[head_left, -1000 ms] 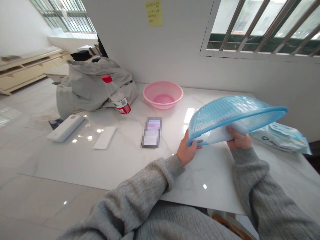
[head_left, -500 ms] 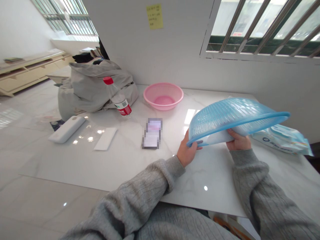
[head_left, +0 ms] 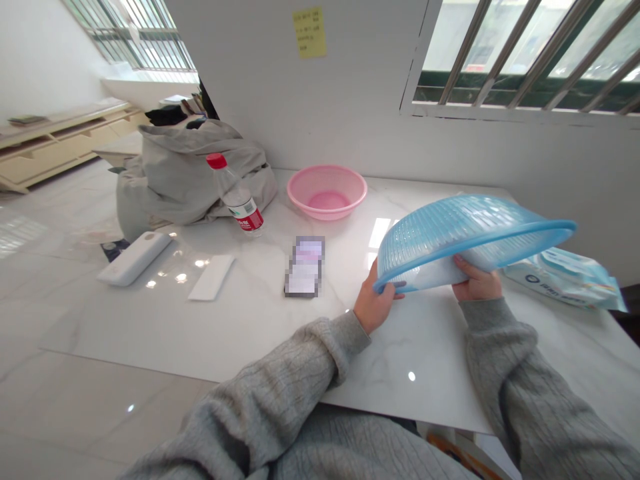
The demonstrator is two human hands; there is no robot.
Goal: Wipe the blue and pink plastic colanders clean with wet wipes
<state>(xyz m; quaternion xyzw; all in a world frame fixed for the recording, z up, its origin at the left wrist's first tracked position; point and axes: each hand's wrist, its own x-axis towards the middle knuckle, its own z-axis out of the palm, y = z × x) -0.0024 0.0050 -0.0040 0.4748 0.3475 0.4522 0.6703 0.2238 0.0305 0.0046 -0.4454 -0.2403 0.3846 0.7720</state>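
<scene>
A translucent blue plastic basin [head_left: 465,220] is held tilted above the table, its ribbed outside facing up and away from me. My left hand [head_left: 374,303] is closed on the left end of its rim. Under the near rim, my right hand [head_left: 477,281] reaches inside and grips a white wipe [head_left: 433,274], pressed to the inner side. Some right fingertips are hidden by the wipe and basin. To the right, behind my right hand, lies a pack of wet wipes [head_left: 565,279].
On the white table [head_left: 270,340] stand a pink basket [head_left: 327,193] and a red-capped bottle [head_left: 243,207]. A phone [head_left: 304,268], a white flat item [head_left: 212,277] and a white oblong case [head_left: 135,259] lie nearer. A grey bag [head_left: 185,173] slumps at the back left.
The basin's right end has shifted very slightly left and up. Both hands keep their hold in nearly the same place.
</scene>
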